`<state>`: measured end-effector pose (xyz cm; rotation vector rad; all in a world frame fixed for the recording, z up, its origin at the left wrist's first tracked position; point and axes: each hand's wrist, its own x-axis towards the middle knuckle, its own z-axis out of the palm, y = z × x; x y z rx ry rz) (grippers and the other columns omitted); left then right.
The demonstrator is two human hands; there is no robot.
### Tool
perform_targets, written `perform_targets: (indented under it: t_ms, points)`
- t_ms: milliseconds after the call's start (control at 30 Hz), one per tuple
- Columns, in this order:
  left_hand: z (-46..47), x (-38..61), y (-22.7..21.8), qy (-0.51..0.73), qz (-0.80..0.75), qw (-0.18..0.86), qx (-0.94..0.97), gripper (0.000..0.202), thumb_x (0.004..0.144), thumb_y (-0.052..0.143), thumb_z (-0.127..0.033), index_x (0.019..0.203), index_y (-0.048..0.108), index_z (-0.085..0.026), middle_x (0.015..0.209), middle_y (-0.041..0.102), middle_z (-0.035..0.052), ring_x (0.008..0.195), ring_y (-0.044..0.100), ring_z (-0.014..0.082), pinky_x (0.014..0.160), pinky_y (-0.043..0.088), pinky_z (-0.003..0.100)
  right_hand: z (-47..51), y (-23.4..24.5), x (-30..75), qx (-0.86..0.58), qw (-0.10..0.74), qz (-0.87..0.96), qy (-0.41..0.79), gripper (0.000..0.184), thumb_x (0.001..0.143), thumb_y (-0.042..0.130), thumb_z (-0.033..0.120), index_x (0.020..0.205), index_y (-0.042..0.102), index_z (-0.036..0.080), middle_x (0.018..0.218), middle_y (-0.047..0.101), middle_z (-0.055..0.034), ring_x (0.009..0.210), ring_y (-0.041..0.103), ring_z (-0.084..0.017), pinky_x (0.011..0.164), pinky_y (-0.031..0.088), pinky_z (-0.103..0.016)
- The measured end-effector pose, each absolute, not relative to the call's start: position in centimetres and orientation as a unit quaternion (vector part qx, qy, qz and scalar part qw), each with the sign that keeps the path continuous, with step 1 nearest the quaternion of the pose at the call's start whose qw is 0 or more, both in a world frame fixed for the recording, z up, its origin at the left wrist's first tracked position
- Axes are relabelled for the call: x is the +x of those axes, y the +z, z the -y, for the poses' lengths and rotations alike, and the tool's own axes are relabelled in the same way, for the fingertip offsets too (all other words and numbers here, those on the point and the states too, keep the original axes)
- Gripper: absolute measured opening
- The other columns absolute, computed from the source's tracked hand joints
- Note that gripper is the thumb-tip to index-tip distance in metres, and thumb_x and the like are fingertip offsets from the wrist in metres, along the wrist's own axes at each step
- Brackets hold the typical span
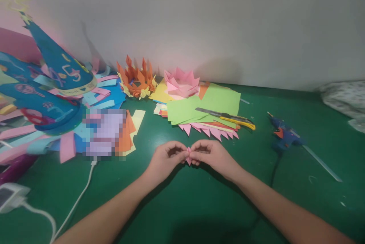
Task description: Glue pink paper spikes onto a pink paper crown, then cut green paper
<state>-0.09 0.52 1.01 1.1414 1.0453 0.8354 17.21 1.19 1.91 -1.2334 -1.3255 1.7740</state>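
My left hand (pixel 171 154) and my right hand (pixel 207 154) meet over the middle of the green table (pixel 182 198). Between their fingertips they pinch a small piece of folded pink paper (pixel 188 161), pointed at top and bottom; the fingers cover most of it. Just beyond the hands lie pink paper strips with a zigzag edge (pixel 218 133), under light green paper sheets (pixel 222 99). A yellow box cutter (pixel 239 119) rests on the sheets with its blade out.
A blue glue gun (pixel 286 135) with a clear glue stick lies at right. Behind the hands stand an orange and yellow paper crown (pixel 137 80) and a pink paper crown (pixel 181 82). Decorated blue cone hats (pixel 61 61) fill the left. A white cable (pixel 76 198) crosses the front left.
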Motion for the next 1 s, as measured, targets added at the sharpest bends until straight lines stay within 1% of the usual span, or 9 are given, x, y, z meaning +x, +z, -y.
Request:
perform_targets:
  t_ms: [300, 633, 800, 1000]
  points:
    - [-0.49, -0.23, 1.0, 0.348, -0.477, 0.613, 0.524, 0.022, 0.073, 0.065, -0.035, 0.079, 0.063, -0.014, 0.068, 0.063, 0.0008, 0.06, 0.056, 0.0099, 0.06, 0.046, 0.023, -1.24, 2.0, 17.3, -0.47, 0.274, 0.506, 0.669, 0.03, 0.067, 0.071, 0.041, 0.073, 0.064, 0.013, 0.063, 0.067, -0.0032, 0.055, 0.059, -0.011, 0.059, 0.05, -0.026]
    - [-0.49, -0.35, 1.2, 0.325, -0.483, 0.611, 0.537, 0.025, 0.073, 0.064, -0.037, 0.082, 0.064, -0.014, 0.073, 0.065, 0.003, 0.062, 0.057, 0.011, 0.062, 0.047, 0.024, -1.3, 1.93, 17.39, -0.467, 0.26, 0.519, 0.667, 0.032, 0.067, 0.07, 0.044, 0.074, 0.064, 0.013, 0.064, 0.067, -0.0036, 0.056, 0.06, -0.011, 0.059, 0.051, -0.026]
    - [-0.51, -0.2, 1.36, 0.321, -0.48, 0.62, 0.531, 0.025, 0.073, 0.065, -0.037, 0.081, 0.063, -0.013, 0.073, 0.065, 0.0029, 0.063, 0.057, 0.0104, 0.062, 0.047, 0.024, -1.3, 2.03, 17.37, -0.466, 0.252, 0.527, 0.664, 0.032, 0.069, 0.068, 0.044, 0.073, 0.064, 0.013, 0.063, 0.066, -0.0037, 0.055, 0.06, -0.011, 0.059, 0.05, -0.025]
    - [-0.45, -0.35, 1.3, 0.314, -0.485, 0.608, 0.545, 0.025, 0.072, 0.065, -0.037, 0.079, 0.061, -0.013, 0.07, 0.063, 0.0018, 0.058, 0.054, 0.009, 0.055, 0.043, 0.021, -1.18, 2.13, 17.31, -0.468, 0.256, 0.53, 0.659, 0.032, 0.067, 0.069, 0.045, 0.074, 0.065, 0.014, 0.062, 0.065, -0.0029, 0.055, 0.058, -0.011, 0.058, 0.05, -0.026]
